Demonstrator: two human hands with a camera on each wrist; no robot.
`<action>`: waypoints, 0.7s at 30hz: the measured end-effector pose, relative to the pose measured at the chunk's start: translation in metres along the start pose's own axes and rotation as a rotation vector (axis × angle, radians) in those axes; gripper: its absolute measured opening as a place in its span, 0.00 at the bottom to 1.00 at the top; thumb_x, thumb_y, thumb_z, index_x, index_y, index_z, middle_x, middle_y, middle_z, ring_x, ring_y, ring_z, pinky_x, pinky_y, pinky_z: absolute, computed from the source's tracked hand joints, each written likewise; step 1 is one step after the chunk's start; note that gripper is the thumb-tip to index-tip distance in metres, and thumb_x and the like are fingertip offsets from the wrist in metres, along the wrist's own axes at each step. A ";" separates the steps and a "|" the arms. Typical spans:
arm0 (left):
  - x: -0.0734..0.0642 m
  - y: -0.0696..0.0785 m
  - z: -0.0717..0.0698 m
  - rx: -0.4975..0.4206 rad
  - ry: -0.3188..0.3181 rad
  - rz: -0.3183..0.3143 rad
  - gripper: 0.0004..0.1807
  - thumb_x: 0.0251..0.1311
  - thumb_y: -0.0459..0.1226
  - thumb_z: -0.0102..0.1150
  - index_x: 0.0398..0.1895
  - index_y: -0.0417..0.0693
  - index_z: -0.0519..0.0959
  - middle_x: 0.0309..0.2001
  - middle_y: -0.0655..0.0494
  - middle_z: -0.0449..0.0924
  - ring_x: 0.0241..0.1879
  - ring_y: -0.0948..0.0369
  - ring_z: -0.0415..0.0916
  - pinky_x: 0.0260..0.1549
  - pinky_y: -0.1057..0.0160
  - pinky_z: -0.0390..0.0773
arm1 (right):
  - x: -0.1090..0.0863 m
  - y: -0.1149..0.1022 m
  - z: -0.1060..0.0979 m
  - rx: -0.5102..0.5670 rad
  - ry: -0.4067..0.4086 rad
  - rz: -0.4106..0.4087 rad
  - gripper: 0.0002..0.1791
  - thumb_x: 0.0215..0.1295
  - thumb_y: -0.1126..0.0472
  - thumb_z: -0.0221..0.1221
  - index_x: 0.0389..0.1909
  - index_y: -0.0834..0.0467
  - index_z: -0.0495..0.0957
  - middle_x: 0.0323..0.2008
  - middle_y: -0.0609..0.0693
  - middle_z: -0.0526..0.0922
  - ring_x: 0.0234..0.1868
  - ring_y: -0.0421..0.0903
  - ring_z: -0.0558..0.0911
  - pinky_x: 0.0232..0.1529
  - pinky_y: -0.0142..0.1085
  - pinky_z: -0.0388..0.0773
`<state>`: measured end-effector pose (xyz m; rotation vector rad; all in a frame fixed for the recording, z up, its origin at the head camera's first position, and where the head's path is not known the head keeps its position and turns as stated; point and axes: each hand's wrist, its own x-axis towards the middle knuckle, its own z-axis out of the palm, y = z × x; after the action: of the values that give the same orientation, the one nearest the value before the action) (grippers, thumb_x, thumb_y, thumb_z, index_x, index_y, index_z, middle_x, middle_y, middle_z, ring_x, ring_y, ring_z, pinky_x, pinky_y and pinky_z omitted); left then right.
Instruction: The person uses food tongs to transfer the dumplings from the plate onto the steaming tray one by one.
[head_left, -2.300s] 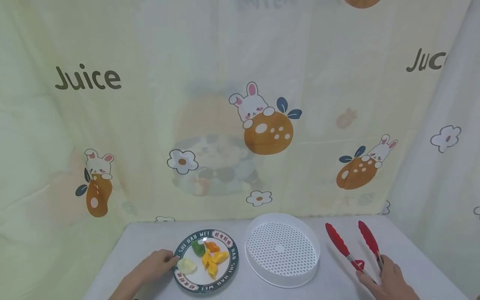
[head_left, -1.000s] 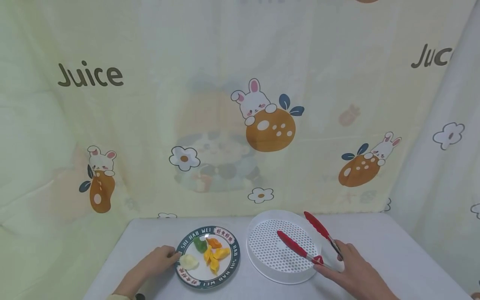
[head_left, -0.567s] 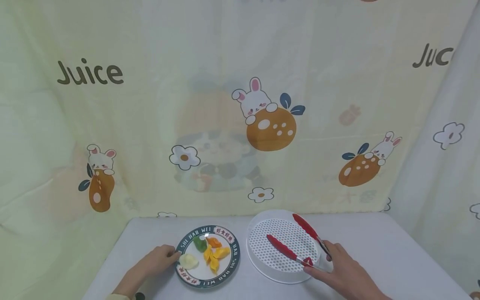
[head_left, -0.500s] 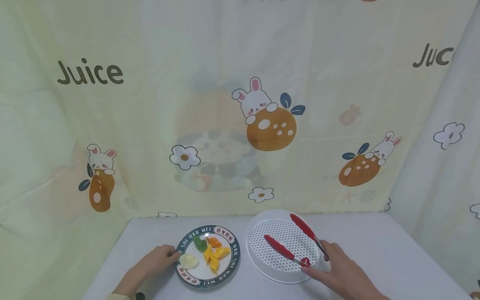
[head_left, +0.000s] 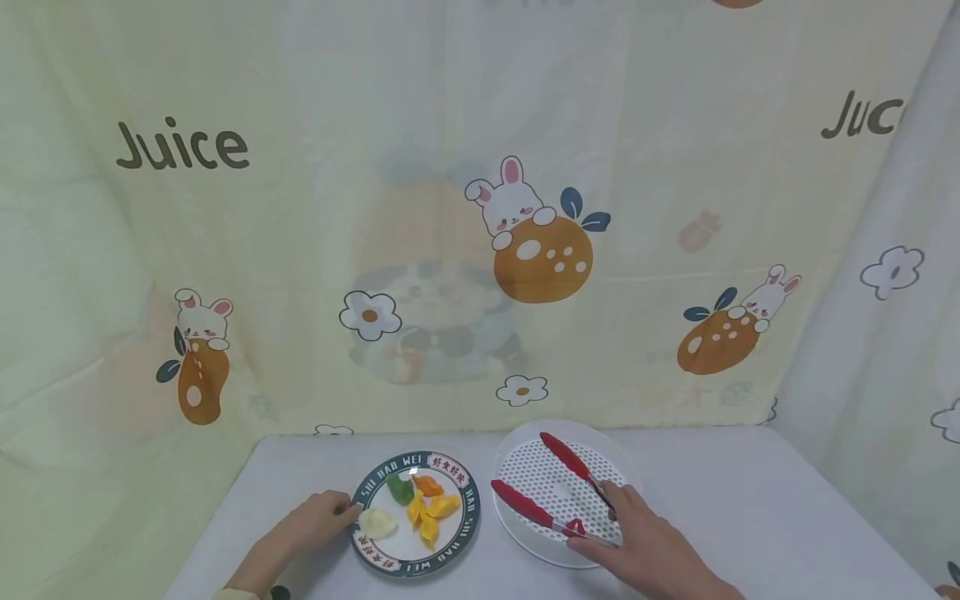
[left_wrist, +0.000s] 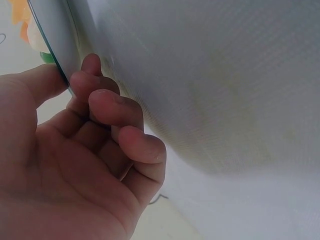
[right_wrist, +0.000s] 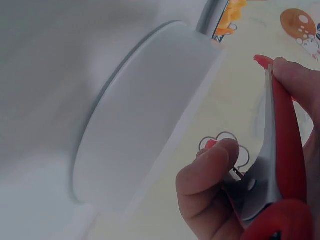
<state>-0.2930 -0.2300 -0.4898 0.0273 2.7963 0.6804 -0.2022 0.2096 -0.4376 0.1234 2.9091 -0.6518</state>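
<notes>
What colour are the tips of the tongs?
Red. The tips of the tongs show best in the head view.

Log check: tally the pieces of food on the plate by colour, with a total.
Green piece: 1
Orange piece: 1
Yellow pieces, bunched together: 3
Pale whitish piece: 1
Total: 6

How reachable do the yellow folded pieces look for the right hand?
Probably yes: the right hand holds opened red and silver tongs above the round white perforated tray, and nothing visible blocks the way to the yellow folded pieces on the round green-rimmed plate.
</notes>
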 end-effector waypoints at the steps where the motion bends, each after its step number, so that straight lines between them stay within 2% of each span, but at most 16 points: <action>1: 0.000 0.000 0.000 0.000 0.001 0.002 0.19 0.70 0.49 0.56 0.44 0.41 0.82 0.33 0.55 0.81 0.35 0.60 0.77 0.43 0.52 0.81 | 0.000 -0.002 0.001 -0.003 -0.001 -0.004 0.67 0.41 0.18 0.62 0.75 0.58 0.58 0.66 0.62 0.70 0.51 0.57 0.77 0.51 0.60 0.79; 7: 0.001 -0.001 0.002 -0.010 -0.010 -0.018 0.18 0.70 0.48 0.56 0.44 0.41 0.82 0.33 0.55 0.81 0.36 0.60 0.77 0.45 0.52 0.81 | 0.002 -0.017 0.005 -0.033 -0.003 -0.020 0.67 0.38 0.18 0.64 0.76 0.54 0.59 0.72 0.65 0.65 0.57 0.63 0.77 0.49 0.62 0.80; 12: 0.000 -0.002 0.002 -0.020 -0.012 -0.016 0.16 0.70 0.47 0.56 0.40 0.43 0.82 0.30 0.56 0.79 0.33 0.60 0.75 0.41 0.54 0.80 | 0.003 -0.028 0.006 -0.061 0.006 -0.072 0.63 0.39 0.20 0.66 0.74 0.52 0.63 0.70 0.61 0.68 0.56 0.59 0.78 0.46 0.59 0.82; 21: 0.001 0.000 0.000 -0.016 -0.012 -0.017 0.19 0.69 0.48 0.58 0.47 0.39 0.82 0.36 0.54 0.83 0.39 0.58 0.80 0.47 0.49 0.81 | 0.007 -0.048 0.007 -0.151 0.053 -0.256 0.52 0.47 0.28 0.68 0.69 0.53 0.68 0.63 0.56 0.75 0.49 0.50 0.80 0.48 0.55 0.83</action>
<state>-0.2938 -0.2300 -0.4905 0.0048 2.7761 0.6968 -0.2134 0.1633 -0.4246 -0.2576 3.0402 -0.4673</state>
